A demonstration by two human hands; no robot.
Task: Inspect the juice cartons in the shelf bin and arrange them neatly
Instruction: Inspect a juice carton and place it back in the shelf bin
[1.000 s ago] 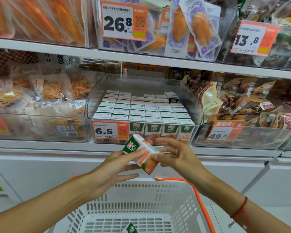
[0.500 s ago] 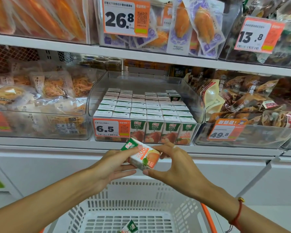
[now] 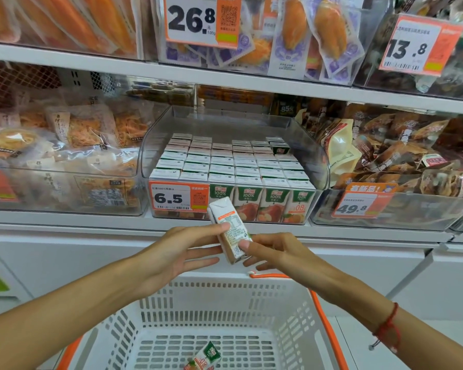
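A small juice carton point(image 3: 229, 231) is held between both hands in front of the shelf edge, nearly upright, its printed back panel facing me. My left hand point(image 3: 182, 252) pinches its upper left side with thumb and forefinger. My right hand point(image 3: 275, 253) pinches its lower right corner. Behind it, a clear shelf bin point(image 3: 316, 161) holds several rows of matching cartons point(image 3: 233, 166) standing packed together, with a 6.5 price tag point(image 3: 178, 196) on the front. One carton at the back right point(image 3: 280, 149) stands turned differently from its neighbours.
A white basket with orange handles point(image 3: 300, 311) sits below my hands; one loose carton point(image 3: 206, 357) lies on its floor. Neighbouring clear bins hold bagged snacks at left point(image 3: 64, 145) and right point(image 3: 393, 166). The shelf above point(image 3: 225, 78) carries more packets.
The carton has been turned in my hands from lying tilted with its fruit picture showing to nearly upright with the printed back facing me. Both hands stayed in front of the bin.
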